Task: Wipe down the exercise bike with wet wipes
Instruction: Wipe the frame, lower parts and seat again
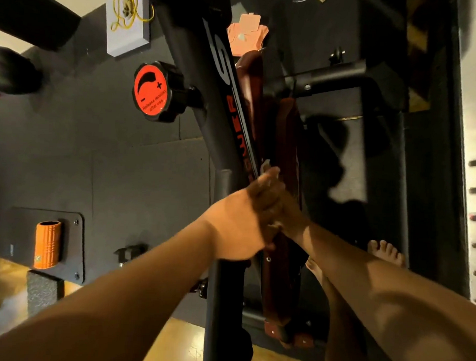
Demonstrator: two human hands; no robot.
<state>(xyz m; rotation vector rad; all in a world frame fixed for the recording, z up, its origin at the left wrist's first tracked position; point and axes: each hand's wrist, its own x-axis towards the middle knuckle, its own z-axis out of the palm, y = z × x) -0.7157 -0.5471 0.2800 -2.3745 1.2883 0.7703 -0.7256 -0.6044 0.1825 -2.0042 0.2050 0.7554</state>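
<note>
I look down on the exercise bike, whose black slanted frame tube [220, 104] carries orange lettering, with dark red flywheel covers [289, 144] to its right. My right hand [270, 197] presses a whitish wet wipe [266, 165] against the tube's lower end; only small bits of the wipe show above and below the fingers. My left hand [235, 229] is just beside it, back toward me, wrapped round the frame where the upright post [222, 185] meets the tube. Its fingertips are hidden.
An orange tension knob [151, 91] sticks out left of the tube. A pink wipes pack [247, 32] lies beyond the flywheel. On the black mat to the left lie an orange foam roller [47, 245] and a pedal [129, 253]. My bare feet [385, 253] stand at the right.
</note>
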